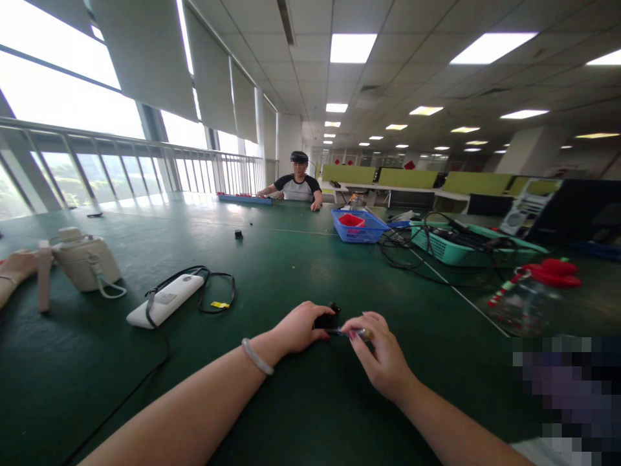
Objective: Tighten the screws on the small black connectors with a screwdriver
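Observation:
My left hand (301, 327) is curled around a small black part (326, 318) resting on the green table (291, 272). A pale bracelet (257, 356) circles that wrist. My right hand (381, 353) pinches a thin tool with a clear handle (350, 332), its tip pointing left at the black part. Both hands meet near the middle of the table's front area. What the tool's tip touches is hidden by my fingers.
A white power bank (165, 299) with a black cable lies to the left, beside a cream appliance (86, 259). Another person's hand (18, 266) rests at the far left. A blue basket (359, 226), a teal tray (460, 246) and a red-capped bottle (528, 298) stand right. A person (297, 184) sits at the far end.

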A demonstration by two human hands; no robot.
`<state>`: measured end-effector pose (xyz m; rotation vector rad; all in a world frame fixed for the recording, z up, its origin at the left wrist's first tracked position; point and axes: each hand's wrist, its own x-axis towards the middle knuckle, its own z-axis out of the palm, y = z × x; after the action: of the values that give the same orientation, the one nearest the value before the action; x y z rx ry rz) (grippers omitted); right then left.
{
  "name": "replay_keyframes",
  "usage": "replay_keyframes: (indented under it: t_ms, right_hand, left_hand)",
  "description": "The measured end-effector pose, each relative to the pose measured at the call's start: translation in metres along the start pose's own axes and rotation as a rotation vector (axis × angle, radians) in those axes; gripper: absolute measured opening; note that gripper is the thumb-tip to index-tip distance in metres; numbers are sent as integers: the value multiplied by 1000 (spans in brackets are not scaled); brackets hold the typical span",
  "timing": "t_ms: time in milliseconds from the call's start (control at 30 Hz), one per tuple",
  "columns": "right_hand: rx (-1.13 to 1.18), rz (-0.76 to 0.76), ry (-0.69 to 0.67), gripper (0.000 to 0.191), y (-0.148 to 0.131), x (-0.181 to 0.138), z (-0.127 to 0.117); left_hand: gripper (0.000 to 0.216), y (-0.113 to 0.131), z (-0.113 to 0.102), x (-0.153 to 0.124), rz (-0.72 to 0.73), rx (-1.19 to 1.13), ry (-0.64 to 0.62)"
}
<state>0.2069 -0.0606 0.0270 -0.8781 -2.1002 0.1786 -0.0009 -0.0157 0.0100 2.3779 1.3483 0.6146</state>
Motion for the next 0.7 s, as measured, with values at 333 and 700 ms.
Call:
replay_keyframes:
  t_ms: [333, 700]
  right_hand:
    - [-2, -69, 91, 14, 1, -4, -2]
    - [6, 116, 95, 19, 11, -3, 0]
  left_hand:
    - [52, 2, 0, -2, 3, 9, 18]
    - [48, 4, -1, -3, 17, 14, 23]
